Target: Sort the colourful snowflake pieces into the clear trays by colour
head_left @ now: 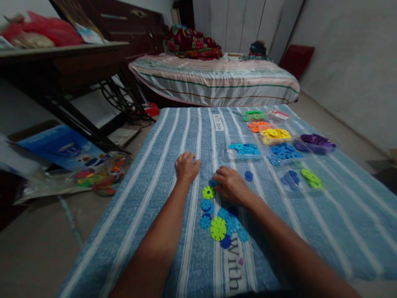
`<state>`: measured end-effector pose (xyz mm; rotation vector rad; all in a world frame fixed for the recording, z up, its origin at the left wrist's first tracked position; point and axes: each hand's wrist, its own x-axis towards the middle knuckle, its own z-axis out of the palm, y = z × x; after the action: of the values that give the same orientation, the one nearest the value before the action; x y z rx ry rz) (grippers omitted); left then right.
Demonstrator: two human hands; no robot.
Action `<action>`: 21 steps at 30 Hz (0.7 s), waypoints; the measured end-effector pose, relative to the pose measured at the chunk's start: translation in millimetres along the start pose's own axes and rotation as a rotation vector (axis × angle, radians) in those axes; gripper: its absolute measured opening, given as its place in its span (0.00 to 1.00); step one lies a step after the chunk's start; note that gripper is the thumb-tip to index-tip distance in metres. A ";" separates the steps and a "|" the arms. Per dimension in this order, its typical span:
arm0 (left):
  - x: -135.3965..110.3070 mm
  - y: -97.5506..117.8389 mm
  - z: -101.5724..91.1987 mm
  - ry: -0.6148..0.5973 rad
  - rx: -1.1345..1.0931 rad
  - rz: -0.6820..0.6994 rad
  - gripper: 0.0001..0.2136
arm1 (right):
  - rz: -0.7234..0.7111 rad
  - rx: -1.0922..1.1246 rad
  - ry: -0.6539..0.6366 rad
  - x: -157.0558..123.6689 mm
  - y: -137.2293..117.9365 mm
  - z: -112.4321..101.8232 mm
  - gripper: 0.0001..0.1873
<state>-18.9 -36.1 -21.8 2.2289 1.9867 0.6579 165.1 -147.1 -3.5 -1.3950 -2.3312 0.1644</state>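
My left hand (pixel 187 167) rests on the blue striped cloth (pixel 149 194) with its fingers curled over a small blue piece that barely shows at the fingertips. Just to its right, my right hand (pixel 231 185) pinches a blue disc piece at the top of a chain of joined plastic discs (pixel 218 219). The chain holds blue discs, a small lime disc (pixel 208 192) and a larger lime disc (pixel 218 228). One loose blue disc (pixel 248 176) lies just right of that hand.
Clear trays of sorted discs lie at the right: light blue (pixel 245 149), yellow (pixel 275 134), orange, green, dark blue (pixel 285 151), purple (pixel 318 142). A bag of mixed pieces (pixel 102 176) lies on the floor at left. A bed (pixel 214 78) stands behind, a dark table at left.
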 end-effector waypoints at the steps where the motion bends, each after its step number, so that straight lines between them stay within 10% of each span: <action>1: 0.0 -0.3 0.4 0.005 -0.003 0.004 0.14 | 0.007 -0.001 -0.024 -0.2 -3.0 2.6 0.03; 14: -1.3 -0.2 1.5 0.046 -0.026 0.017 0.12 | 0.040 0.050 0.069 -7.2 -3.7 12.5 0.11; 21: -0.6 0.3 0.8 0.031 -0.030 0.005 0.13 | 0.169 -0.024 0.412 14.5 35.2 -30.2 0.15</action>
<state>-18.3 -36.5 -22.6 2.2209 1.9720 0.7226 200.2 -120.6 17.2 -1.4761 -1.8870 -0.0962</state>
